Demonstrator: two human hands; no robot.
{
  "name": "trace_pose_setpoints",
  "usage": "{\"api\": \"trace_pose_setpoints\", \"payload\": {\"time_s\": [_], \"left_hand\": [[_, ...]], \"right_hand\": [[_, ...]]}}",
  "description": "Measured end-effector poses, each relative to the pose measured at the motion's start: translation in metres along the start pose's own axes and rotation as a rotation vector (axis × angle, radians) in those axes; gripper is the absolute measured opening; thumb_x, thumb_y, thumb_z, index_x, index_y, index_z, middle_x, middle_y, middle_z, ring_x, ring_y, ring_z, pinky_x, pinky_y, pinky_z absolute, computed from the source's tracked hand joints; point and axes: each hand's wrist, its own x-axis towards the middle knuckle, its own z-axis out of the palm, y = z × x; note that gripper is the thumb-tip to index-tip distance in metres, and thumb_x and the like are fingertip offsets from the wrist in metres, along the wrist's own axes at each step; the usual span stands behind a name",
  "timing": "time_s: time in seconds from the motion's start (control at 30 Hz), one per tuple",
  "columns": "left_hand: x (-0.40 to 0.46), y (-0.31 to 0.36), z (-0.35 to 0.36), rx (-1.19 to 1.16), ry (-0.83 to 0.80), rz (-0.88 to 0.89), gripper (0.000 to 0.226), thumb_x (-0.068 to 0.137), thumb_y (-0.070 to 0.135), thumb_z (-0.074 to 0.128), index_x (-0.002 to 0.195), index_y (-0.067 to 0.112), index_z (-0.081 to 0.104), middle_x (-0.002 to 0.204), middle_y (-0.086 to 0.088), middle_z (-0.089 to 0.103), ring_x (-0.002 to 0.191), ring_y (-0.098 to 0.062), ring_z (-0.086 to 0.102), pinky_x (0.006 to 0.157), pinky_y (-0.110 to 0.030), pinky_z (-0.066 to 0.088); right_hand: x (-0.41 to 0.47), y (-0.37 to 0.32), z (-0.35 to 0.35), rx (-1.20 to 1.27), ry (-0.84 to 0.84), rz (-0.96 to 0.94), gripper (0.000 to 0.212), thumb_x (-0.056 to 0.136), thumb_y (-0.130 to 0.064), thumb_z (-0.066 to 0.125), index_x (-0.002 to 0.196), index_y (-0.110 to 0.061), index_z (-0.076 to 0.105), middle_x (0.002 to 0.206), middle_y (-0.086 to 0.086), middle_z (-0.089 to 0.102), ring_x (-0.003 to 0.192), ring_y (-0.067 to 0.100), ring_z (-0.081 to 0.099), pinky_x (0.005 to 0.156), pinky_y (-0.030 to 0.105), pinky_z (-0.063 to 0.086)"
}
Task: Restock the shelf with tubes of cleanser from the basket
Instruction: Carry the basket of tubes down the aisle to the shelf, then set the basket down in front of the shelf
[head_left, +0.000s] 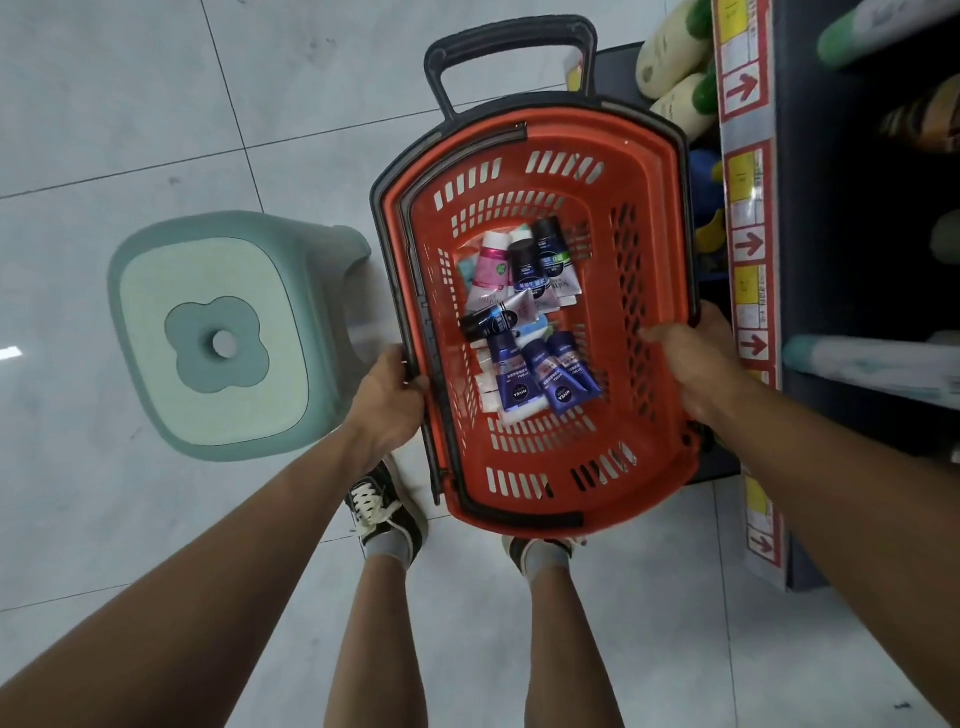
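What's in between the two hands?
The head view shows the orange basket of cleanser tubes between the left hand and right hand, which grip its sides.

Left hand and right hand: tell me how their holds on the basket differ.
The left hand curls its fingers round the dark side rail of the basket, while the right hand grips the opposite rim with its thumb lying inside over the slotted wall. The left hand sits on the side nearer the green stool; the right hand sits on the side nearer the shelf. Both grip the basket's long edges at about the same level.
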Motion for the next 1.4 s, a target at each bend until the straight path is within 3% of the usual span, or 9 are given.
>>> {"api": "trace_pose_setpoints", "payload": {"time_s": [0.07, 0.2, 0.33, 0.4, 0.5, 0.63, 0.77, 1.23, 1.4], "left_hand": [[0.000, 0.000, 0.002, 0.010, 0.027, -0.014, 0.033, 0.107, 0.000, 0.048, 0.136, 0.015, 0.049, 0.116, 0.002, 0.066, 0.106, -0.014, 0.067, 0.084, -0.026, 0.059], [-0.014, 0.012, 0.003, 0.108, 0.028, -0.009, 0.045, 0.103, 0.018, 0.061, 0.144, 0.021, 0.041, 0.114, 0.008, 0.065, 0.108, -0.020, 0.069, 0.099, -0.046, 0.059], [-0.047, 0.034, 0.000, 0.154, 0.048, -0.002, 0.036, 0.102, 0.026, 0.065, 0.132, 0.023, 0.047, 0.106, 0.011, 0.066, 0.088, -0.004, 0.065, 0.084, -0.029, 0.056], [-0.077, 0.051, -0.003, 0.219, 0.021, 0.007, 0.011, 0.104, 0.023, 0.063, 0.104, 0.030, 0.054, 0.093, 0.015, 0.064, 0.078, 0.002, 0.061, 0.078, -0.021, 0.053], [-0.126, 0.076, -0.008, 0.343, -0.008, 0.081, 0.026, 0.108, 0.024, 0.057, 0.084, 0.031, 0.051, 0.081, 0.023, 0.053, 0.064, 0.010, 0.049, 0.056, -0.005, 0.036], [-0.191, 0.106, -0.029, 0.460, -0.016, 0.205, 0.027, 0.109, 0.031, 0.054, 0.123, 0.010, 0.063, 0.116, 0.005, 0.066, 0.087, -0.004, 0.059, 0.071, -0.012, 0.043], [-0.273, 0.131, -0.044, 0.508, 0.017, 0.279, 0.040, 0.107, 0.040, 0.055, 0.134, 0.011, 0.059, 0.137, -0.008, 0.066, 0.119, -0.027, 0.066, 0.090, -0.033, 0.047], [-0.458, 0.127, -0.084, 0.643, 0.172, 0.350, 0.049, 0.102, 0.038, 0.054, 0.143, 0.012, 0.054, 0.143, -0.014, 0.061, 0.126, -0.034, 0.062, 0.102, -0.043, 0.052], [-0.484, 0.128, -0.102, 0.745, 0.178, 0.421, 0.048, 0.101, 0.035, 0.053, 0.144, 0.014, 0.052, 0.144, -0.014, 0.059, 0.126, -0.036, 0.060, 0.102, -0.043, 0.052]], "right_hand": [[-0.001, 0.003, 0.000, -0.143, 0.020, -0.039, 0.059, 0.091, -0.015, 0.071, 0.144, -0.018, 0.046, 0.117, 0.000, 0.063, 0.097, 0.017, 0.064, 0.085, 0.038, 0.053], [-0.020, 0.007, 0.007, -0.491, 0.104, -0.123, 0.084, 0.081, -0.039, 0.071, 0.152, -0.013, 0.034, 0.137, 0.013, 0.055, 0.123, 0.034, 0.057, 0.103, 0.051, 0.050], [-0.056, 0.006, 0.010, -0.599, 0.064, -0.102, 0.080, 0.084, -0.043, 0.069, 0.152, -0.016, 0.036, 0.144, 0.014, 0.046, 0.129, 0.037, 0.050, 0.108, 0.057, 0.045], [-0.079, 0.003, 0.009, -0.612, 0.009, -0.104, 0.069, 0.081, -0.051, 0.066, 0.141, -0.021, 0.050, 0.135, 0.009, 0.057, 0.118, 0.034, 0.060, 0.101, 0.054, 0.052], [-0.116, -0.001, 0.007, -0.650, -0.081, -0.178, 0.048, 0.079, -0.052, 0.059, 0.119, -0.027, 0.064, 0.117, -0.001, 0.069, 0.099, 0.027, 0.068, 0.091, 0.046, 0.059], [-0.186, -0.030, 0.006, -0.728, -0.120, -0.308, 0.019, 0.086, -0.037, 0.062, 0.098, -0.024, 0.069, 0.099, -0.003, 0.070, 0.085, 0.021, 0.067, 0.076, 0.037, 0.060], [-0.260, -0.060, -0.010, -0.782, -0.162, -0.392, 0.017, 0.088, -0.036, 0.061, 0.092, -0.020, 0.067, 0.095, -0.001, 0.067, 0.080, 0.021, 0.064, 0.066, 0.028, 0.049], [-0.444, -0.105, -0.079, -0.965, -0.134, -0.542, 0.015, 0.095, -0.030, 0.064, 0.101, -0.016, 0.067, 0.094, 0.000, 0.067, 0.077, 0.016, 0.065, 0.057, 0.025, 0.050], [-0.477, -0.104, -0.085, -1.032, -0.065, -0.553, 0.027, 0.089, -0.032, 0.060, 0.110, -0.017, 0.066, 0.108, 0.007, 0.067, 0.094, 0.027, 0.066, 0.081, 0.037, 0.058]]}}
